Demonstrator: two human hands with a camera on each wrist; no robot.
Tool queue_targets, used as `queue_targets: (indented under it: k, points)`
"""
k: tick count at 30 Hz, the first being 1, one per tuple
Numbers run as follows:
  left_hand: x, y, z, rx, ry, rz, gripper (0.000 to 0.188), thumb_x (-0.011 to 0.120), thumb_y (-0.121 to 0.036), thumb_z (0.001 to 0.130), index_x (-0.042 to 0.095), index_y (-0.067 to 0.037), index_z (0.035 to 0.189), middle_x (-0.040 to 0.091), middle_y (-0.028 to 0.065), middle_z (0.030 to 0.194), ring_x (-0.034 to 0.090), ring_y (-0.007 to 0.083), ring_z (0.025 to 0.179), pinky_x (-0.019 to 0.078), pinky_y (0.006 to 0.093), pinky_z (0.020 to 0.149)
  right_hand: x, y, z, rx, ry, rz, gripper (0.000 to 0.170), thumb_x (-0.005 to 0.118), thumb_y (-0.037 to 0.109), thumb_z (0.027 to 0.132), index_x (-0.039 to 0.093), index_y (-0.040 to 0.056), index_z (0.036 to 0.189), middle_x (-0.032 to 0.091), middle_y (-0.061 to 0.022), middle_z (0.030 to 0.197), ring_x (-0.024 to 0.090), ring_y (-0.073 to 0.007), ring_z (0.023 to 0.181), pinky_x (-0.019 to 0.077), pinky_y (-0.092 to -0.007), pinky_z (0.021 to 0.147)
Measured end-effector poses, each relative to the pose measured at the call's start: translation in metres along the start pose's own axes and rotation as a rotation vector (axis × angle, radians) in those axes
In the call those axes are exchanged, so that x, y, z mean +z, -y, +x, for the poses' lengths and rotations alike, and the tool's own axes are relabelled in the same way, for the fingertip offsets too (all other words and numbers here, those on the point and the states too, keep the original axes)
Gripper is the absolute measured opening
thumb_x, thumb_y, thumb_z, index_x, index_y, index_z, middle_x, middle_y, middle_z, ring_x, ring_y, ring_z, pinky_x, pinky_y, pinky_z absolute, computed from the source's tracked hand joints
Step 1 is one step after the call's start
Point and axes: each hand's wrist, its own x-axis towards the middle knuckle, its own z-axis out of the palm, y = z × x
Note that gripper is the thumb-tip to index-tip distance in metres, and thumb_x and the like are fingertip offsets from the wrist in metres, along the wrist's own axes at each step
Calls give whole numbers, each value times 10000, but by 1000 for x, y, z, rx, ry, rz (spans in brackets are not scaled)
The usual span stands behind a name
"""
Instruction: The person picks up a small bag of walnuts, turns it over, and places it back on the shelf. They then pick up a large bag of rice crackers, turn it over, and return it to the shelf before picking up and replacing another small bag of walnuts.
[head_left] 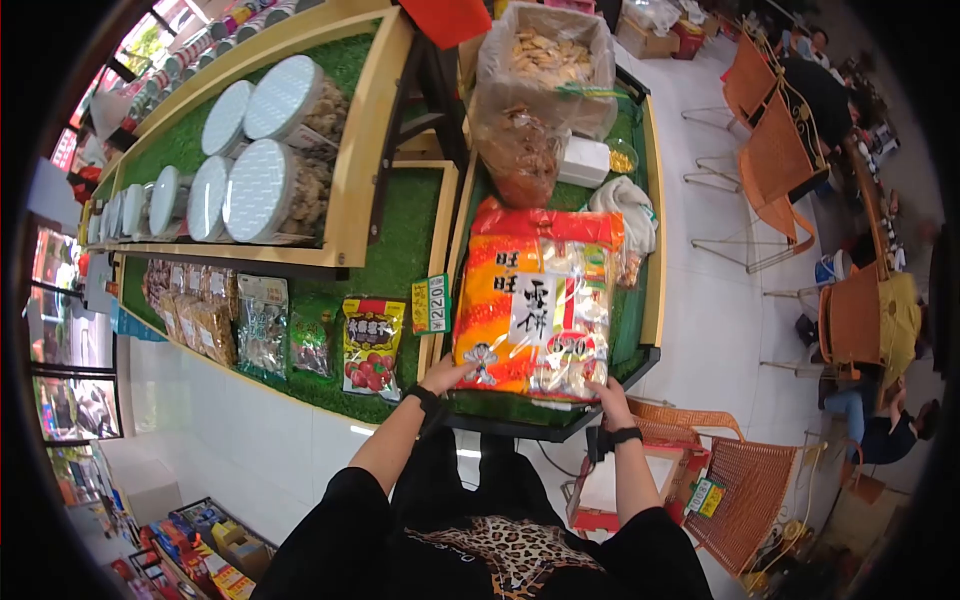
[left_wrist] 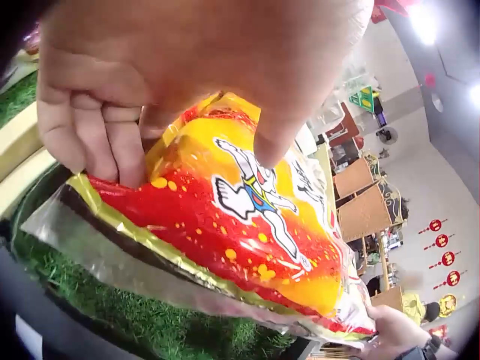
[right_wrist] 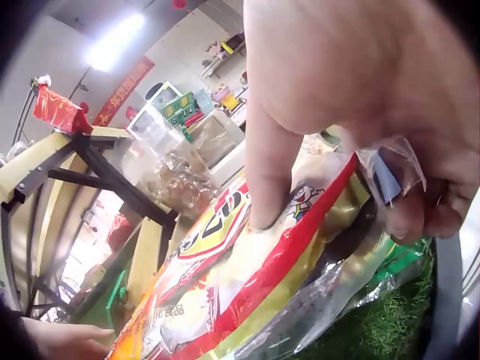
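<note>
A person in black sleeves holds a large orange-and-red snack bag [head_left: 530, 310] by its near corners, one hand at each. The left hand [head_left: 448, 374] grips the near left corner, its thumb on the printed face and the other fingers curled at the edge. The right hand [head_left: 612, 403] grips the near right corner likewise, thumb pressing the front, fingers bent around the clear plastic edge. The bag is face up over the green turf [head_left: 500, 404] of a wood-edged display stand [head_left: 653, 290]; whether its underside rests fully on the turf cannot be told. Just left of it stands a price tag [head_left: 431, 304], and beyond that a bag with red fruit printed on it [head_left: 372, 348]. Past its far end are a clear bag of brown food [head_left: 518, 150], a white box [head_left: 583, 161] and a pale cloth-like bundle [head_left: 622, 212]. Jars with white lids [head_left: 262, 190] occupy the raised shelf [head_left: 345, 200] at left.
</note>
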Motion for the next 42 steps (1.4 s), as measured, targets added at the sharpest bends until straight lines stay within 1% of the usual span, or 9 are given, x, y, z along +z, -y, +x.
queue_targets:
  k: [4, 6, 8, 11, 14, 20, 28, 35, 42]
  points:
    - [-7, 4, -30, -251, 228, -79, 764, 679, -581, 750, 549, 83, 1105, 635, 92, 882, 592, 146, 728, 469, 253, 632, -18, 4, -53, 28, 128, 24, 473, 670, 215, 794, 539, -43, 1168, 634, -89, 1076, 594, -157, 924, 466, -274, 781]
    - [1, -1, -57, -151, 86, -208, 747, 745, -544, 722, 552, 97, 1051, 633, 94, 909, 592, 129, 777, 473, 245, 660, -24, -3, -77, 114, 139, 90, 483, 648, 191, 796, 515, -22, 1208, 616, -68, 1121, 577, -158, 975, 458, -276, 814]
    - [2, 13, -69, -130, 124, -321, 778, 763, -518, 720, 515, 112, 1105, 630, 95, 944, 594, 129, 795, 476, 243, 680, -29, -20, -94, 91, 229, 184, 495, 584, 165, 832, 446, 70, 1298, 581, -55, 1170, 596, -161, 979, 548, -322, 689]
    - [5, 30, -82, -220, 227, -415, 958, 782, -506, 702, 370, 164, 1249, 609, 159, 1095, 589, 166, 975, 462, 273, 844, -32, -45, -118, 93, 247, 117, 497, 595, 169, 837, 444, 66, 1299, 583, -58, 1157, 584, -163, 990, 536, -325, 722]
    - [4, 0, -114, -130, 329, -407, 801, 741, -412, 786, 404, 103, 1297, 585, 136, 1201, 562, 164, 1076, 421, 275, 940, -27, -38, -147, 110, 214, 139, 508, 614, 186, 823, 476, 9, 1278, 592, -62, 1172, 543, -166, 1062, 418, -272, 897]
    - [13, -21, -133, -68, 475, -553, 568, 683, -294, 860, 480, 1, 1301, 592, 68, 1213, 562, 124, 1067, 417, 254, 938, -29, -18, -156, 98, 248, 354, 487, 559, 97, 828, 446, -7, 1291, 559, -116, 1239, 545, -245, 1121, 457, -395, 949]
    - [22, -39, -148, 31, 273, -600, 597, 712, -200, 827, 449, 1, 1323, 578, 72, 1233, 554, 125, 1090, 416, 266, 955, -37, -43, -147, -5, 215, 567, 590, 560, 64, 748, 429, 49, 1324, 518, -120, 1304, 498, -314, 1190, 393, -480, 1019]
    - [-1, -67, -188, 389, 262, -619, 642, 723, -178, 824, 389, 13, 1338, 553, 70, 1242, 522, 111, 1098, 420, 275, 961, -40, -38, -150, -61, 305, 707, 665, 594, 110, 711, 401, 57, 1346, 518, -114, 1307, 500, -319, 1194, 401, -481, 1016]
    - [-41, -39, -249, 485, 47, -489, 671, 727, -211, 817, 385, 20, 1346, 542, 96, 1259, 497, 132, 1133, 395, 277, 975, 21, 43, -178, -189, 239, 141, 548, 595, 121, 816, 400, 12, 1316, 542, -153, 1246, 578, -269, 1087, 484, -419, 934]
